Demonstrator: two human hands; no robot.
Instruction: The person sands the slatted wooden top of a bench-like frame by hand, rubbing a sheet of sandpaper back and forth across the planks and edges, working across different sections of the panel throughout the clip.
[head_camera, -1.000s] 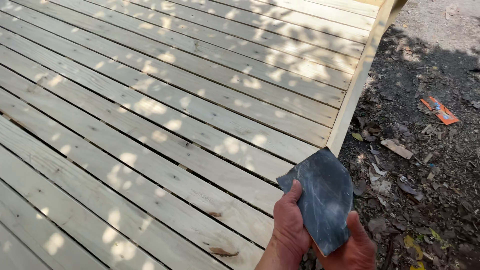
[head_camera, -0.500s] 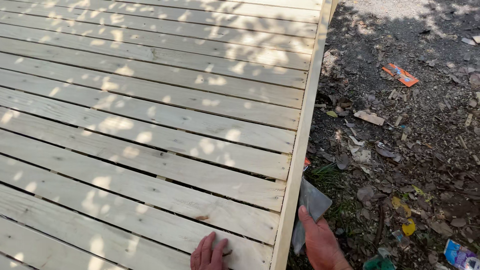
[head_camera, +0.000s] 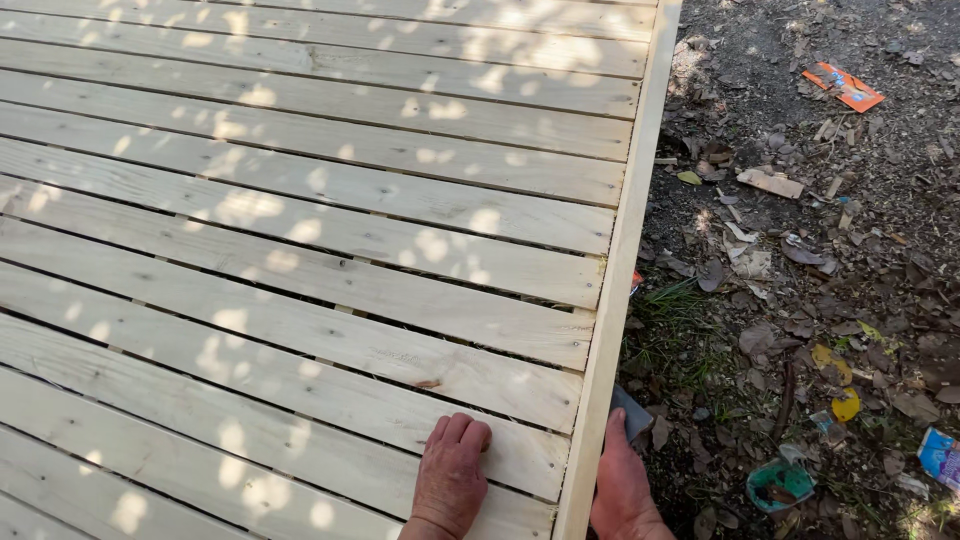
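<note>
A deck (head_camera: 300, 230) of pale wooden planks filled most of the view, its boards running across with narrow gaps between them and spots of sunlight scattered over the wood. A trim board (head_camera: 622, 250) closed off the deck's right edge, running from the top of the view down to the bottom. Beyond it lay dark ground (head_camera: 800, 300) strewn with dry leaves, wood scraps and bits of litter, with a tuft of grass (head_camera: 665, 320) just beside the trim board and an orange card (head_camera: 845, 87) well off near the top right.

The left hand (head_camera: 450, 475) lay flat on a plank near the bottom edge, its fingers spread slightly and pressing on the wood, holding nothing. The right hand (head_camera: 625, 485) was just past the trim board, below deck level, its grip closed around a grey sheet of sandpaper (head_camera: 632, 412). Only a corner of the sandpaper showed above the fingers, touching or very near the outer face of the trim board; the rest was hidden by the hand and board.
</note>
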